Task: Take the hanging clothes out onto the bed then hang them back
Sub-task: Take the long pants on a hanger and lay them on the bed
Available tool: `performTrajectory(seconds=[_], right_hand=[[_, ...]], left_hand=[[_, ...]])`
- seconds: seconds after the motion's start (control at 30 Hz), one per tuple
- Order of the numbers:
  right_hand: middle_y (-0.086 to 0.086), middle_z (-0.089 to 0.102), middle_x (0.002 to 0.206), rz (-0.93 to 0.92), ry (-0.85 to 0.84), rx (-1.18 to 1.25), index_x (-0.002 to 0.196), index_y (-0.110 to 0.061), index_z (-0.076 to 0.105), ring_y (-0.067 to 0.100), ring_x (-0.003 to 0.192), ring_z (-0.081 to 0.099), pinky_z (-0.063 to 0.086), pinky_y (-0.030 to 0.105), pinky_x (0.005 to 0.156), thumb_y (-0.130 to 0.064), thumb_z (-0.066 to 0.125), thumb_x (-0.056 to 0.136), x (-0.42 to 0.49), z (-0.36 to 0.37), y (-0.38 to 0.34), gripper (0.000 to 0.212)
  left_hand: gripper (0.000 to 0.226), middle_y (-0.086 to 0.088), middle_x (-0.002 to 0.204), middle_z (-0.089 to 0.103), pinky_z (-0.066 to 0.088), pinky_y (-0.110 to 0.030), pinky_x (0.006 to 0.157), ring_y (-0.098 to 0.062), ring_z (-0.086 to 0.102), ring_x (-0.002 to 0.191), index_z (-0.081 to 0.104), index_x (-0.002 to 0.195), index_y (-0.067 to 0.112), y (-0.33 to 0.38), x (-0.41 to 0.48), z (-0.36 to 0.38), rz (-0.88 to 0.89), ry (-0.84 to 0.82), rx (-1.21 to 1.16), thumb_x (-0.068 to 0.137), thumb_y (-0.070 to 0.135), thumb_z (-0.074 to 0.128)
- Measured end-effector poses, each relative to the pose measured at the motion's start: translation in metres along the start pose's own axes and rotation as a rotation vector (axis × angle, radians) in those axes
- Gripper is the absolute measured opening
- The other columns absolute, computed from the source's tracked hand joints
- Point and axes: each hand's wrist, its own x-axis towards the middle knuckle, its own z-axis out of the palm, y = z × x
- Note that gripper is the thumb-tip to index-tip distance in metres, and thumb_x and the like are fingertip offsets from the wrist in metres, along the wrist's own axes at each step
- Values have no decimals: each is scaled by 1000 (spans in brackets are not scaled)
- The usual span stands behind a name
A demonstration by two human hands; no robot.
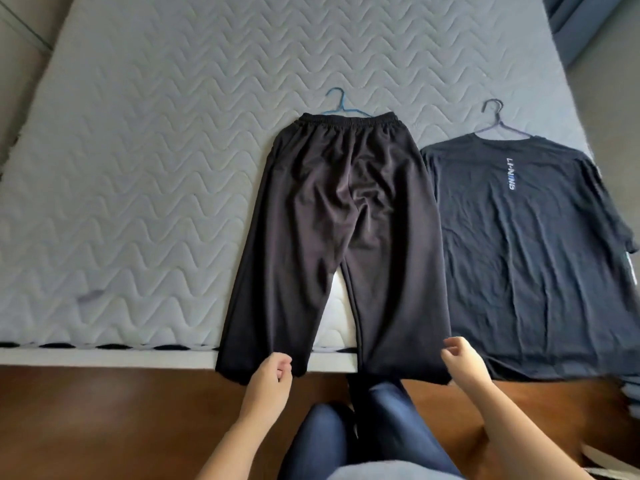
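Black trousers [332,220] lie flat on the quilted grey mattress [145,150], waistband away from me, on a blue hanger [341,105]. Their leg ends hang over the bed's near edge. To their right lies a dark T-shirt [530,244] with pale lettering, on a grey hanger [498,123]. My left hand [272,372] sits at the hem of the left trouser leg, fingers loosely curled, holding nothing that I can see. My right hand [460,355] hovers beside the right leg's hem, fingers half curled and apart from the cloth.
A brown wooden floor [104,420] runs along the bed's near edge, where my legs in dark blue trousers [381,427] stand. A wide stretch of bare mattress lies left of the trousers. A small grey smudge [90,295] marks the mattress.
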Motion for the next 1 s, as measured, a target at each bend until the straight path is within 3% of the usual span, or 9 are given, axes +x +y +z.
performTrajectory(seconds=[0.13,0.23,0.37,0.57,0.67,0.77,0.83,0.9,1.0], right_hand=[[18,65,105,-35,54,-19,114,-3,56,26,79,55,37,30,62,-13,51,86,-34,-3,35,30],[19,64,103,-95,96,-68,113,-3,55,29,85,57,38,31,69,-11,51,87,-68,7,60,27],[14,60,97,-170,37,-211,105,-9,53,26,84,53,36,28,70,-10,51,87,-119,41,93,18],[11,59,86,-243,-81,-342,109,-1,56,27,78,55,40,30,63,-1,50,83,-171,106,118,27],[12,59,77,-353,-112,-485,91,-1,62,27,72,54,46,38,73,1,52,79,-189,133,96,16],[-2,51,45,-458,-175,-630,54,-14,50,22,52,46,37,32,58,-2,55,72,-206,163,55,22],[-2,49,44,-494,-221,-710,51,-17,48,21,52,46,37,31,57,-3,54,73,-217,189,23,26],[6,52,54,-529,-288,-786,54,-17,50,25,60,52,42,34,62,2,50,77,-218,220,-8,31],[6,56,64,-576,-337,-853,67,-15,55,23,63,54,47,32,60,-3,51,79,-228,265,-58,17]], left_hand=[[17,-8,97,64,43,-27,73,-24,61,92,57,101,10,-45,-38,-8,-132,73,-213,91,7,44],[15,-8,86,62,40,-19,61,-24,59,82,55,95,8,-91,-74,-10,-184,167,-388,92,4,41],[15,-8,78,60,37,-18,60,-26,57,75,55,90,7,-177,-129,-5,-241,259,-531,91,0,41],[16,-13,76,61,37,-13,51,-18,55,63,57,90,2,-310,-238,5,-421,433,-706,92,0,42],[18,-14,74,62,40,-22,51,-19,58,57,58,86,-2,-363,-277,19,-631,512,-911,92,-2,41],[21,-14,73,64,44,-30,63,-28,62,80,65,89,-6,-391,-290,31,-838,533,-1087,91,4,46],[21,-16,84,68,45,-38,74,-31,62,90,67,84,5,-392,-292,37,-844,585,-1111,91,9,48],[20,-9,80,66,43,-33,70,-28,60,83,63,81,10,-383,-288,29,-806,605,-1179,92,10,46],[20,-10,81,63,47,-36,75,-27,59,81,58,78,12,-389,-269,0,-721,635,-1226,93,8,45]])
